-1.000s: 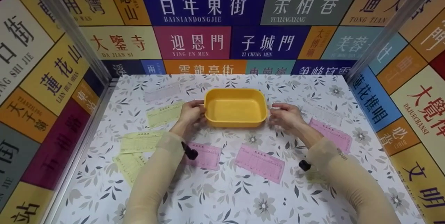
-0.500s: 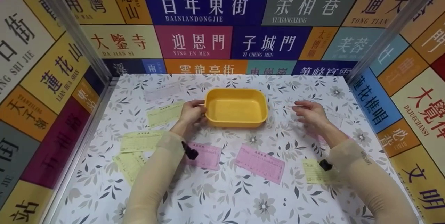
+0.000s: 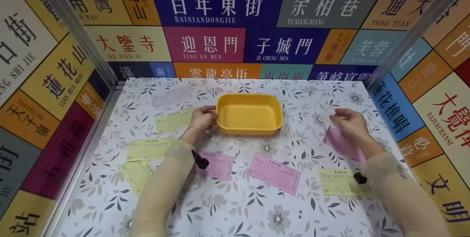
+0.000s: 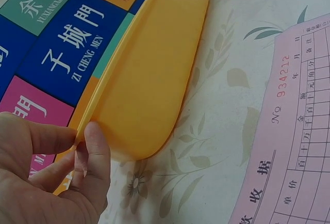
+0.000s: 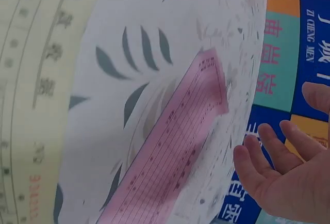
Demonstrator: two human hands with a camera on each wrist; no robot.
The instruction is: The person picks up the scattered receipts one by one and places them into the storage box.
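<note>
An oblong yellow plastic tub stands on the flowered tabletop in the head view. At its left end my left hand pinches the rim between thumb and fingers, which the left wrist view shows close on the tub's wall. My right hand hovers at the right over a white slip and a pink receipt slip, partly covering both. In the right wrist view that hand has its thumb and fingers apart, holding nothing, with the pink slip beside it.
Two pink slips lie in front of the tub. Several yellow slips and a pale slip are at the left. Another yellow slip lies below the right wrist. Sign-printed panels enclose the table.
My right hand has moved away from the tub's right end, rightward to above the slips there. The left hand stays on the rim and the tub has hardly moved.
</note>
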